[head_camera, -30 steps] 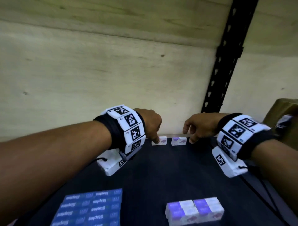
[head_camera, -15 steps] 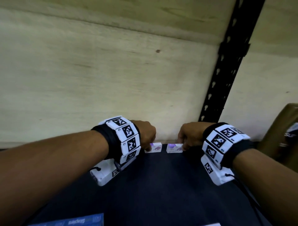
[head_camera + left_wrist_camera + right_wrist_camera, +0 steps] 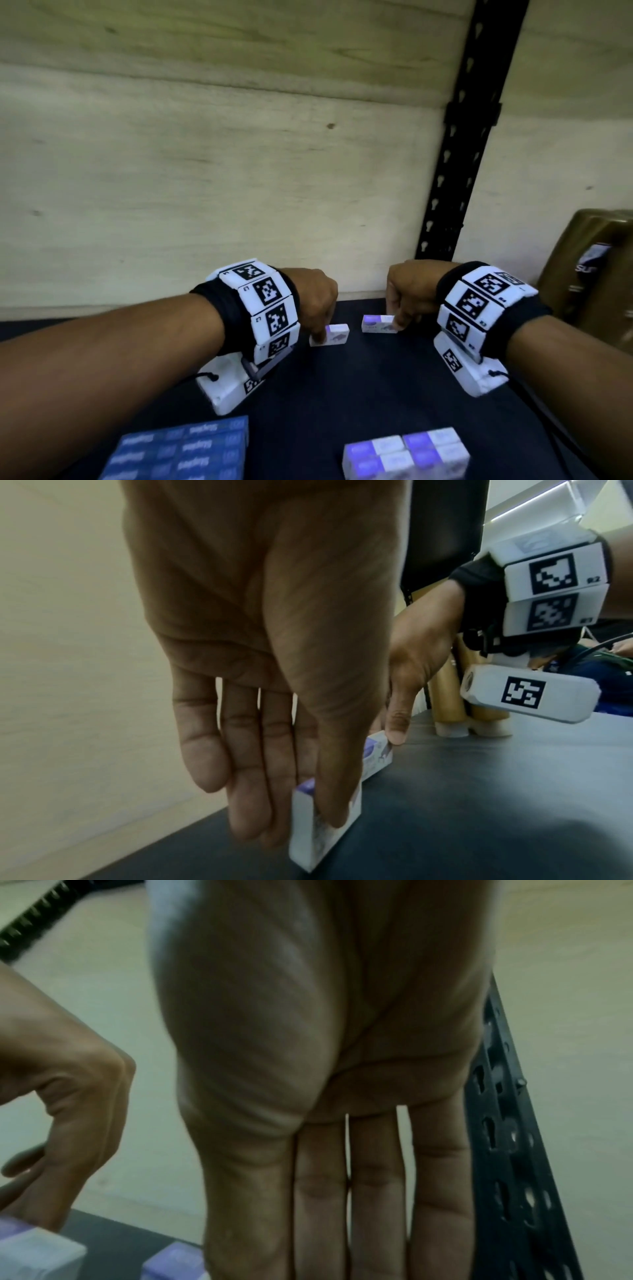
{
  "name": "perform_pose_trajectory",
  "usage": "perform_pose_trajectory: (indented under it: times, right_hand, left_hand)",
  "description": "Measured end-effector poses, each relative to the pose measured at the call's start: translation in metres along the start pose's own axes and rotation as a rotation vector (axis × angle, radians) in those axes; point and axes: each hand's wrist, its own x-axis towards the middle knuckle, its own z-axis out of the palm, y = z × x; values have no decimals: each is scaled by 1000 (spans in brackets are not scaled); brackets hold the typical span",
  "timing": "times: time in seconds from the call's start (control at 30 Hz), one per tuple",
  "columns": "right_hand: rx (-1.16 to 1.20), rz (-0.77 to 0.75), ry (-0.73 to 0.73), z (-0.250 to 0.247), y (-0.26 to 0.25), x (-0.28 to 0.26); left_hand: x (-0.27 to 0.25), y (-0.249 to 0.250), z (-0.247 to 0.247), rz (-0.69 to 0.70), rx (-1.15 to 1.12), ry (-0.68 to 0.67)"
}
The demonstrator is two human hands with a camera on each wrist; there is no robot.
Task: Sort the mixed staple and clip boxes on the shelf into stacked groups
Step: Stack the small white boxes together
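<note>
Two small white-and-purple boxes lie near the back of the dark shelf (image 3: 342, 394). My left hand (image 3: 320, 335) pinches the left box (image 3: 334, 337); in the left wrist view the thumb presses its front face and the fingers (image 3: 246, 777) reach down behind the left box (image 3: 304, 840). My right hand (image 3: 397, 322) grips the right box (image 3: 376, 323) at its right end, thumb on the near side. The right wrist view shows that hand's fingers (image 3: 377, 1204) pointing straight down, with a purple corner of the right box (image 3: 171, 1264) beside the thumb. The fingertips are out of frame there.
A stack of blue staple boxes (image 3: 181, 448) lies at the near left. A block of several white-and-purple boxes (image 3: 406, 452) sits at the near middle. A black slotted upright (image 3: 459, 171) and a brown package (image 3: 596, 267) stand at the right, a plywood wall (image 3: 171, 171) behind.
Both hands have taken hold of the two small boxes and drawn them a little away from the back wall, the left one nearer to me.
</note>
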Motion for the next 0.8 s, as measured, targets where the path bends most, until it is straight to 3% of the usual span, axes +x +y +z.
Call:
perform_pose_trajectory:
  times: [0.27, 0.8]
  right_hand:
    - [82, 4, -130, 16, -6, -49]
    - [106, -46, -231, 40, 4, -113]
  left_hand:
    - [-49, 29, 7, 117, 52, -31]
    - [-92, 55, 23, 117, -59, -119]
